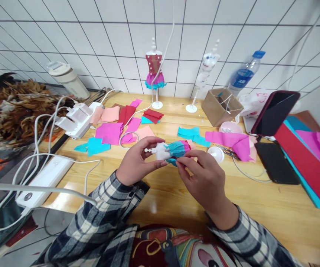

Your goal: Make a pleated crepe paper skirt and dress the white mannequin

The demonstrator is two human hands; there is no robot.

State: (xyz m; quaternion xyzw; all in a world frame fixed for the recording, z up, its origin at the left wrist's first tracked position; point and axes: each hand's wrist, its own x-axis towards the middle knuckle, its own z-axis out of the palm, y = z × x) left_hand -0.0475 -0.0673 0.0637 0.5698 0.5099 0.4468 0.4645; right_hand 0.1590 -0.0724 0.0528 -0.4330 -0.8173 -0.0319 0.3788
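Observation:
My left hand grips a small white dress-form mannequin, laid sideways with its knobbed neck pointing left. Around its lower part is a gathered skirt of blue crepe paper, with pink and red showing at the right end. My right hand pinches the lower edge of this blue paper between thumb and fingers. A small metallic piece, perhaps a pin, shows at the waist. A white round base lies just beyond my right hand, beside scissors.
Behind stand a dressed mannequin, a bare-skirted mannequin, a cardboard box and a water bottle. Pink paper and other scraps lie leftward. Power strips, cables and a power bank occupy the left; phones the right.

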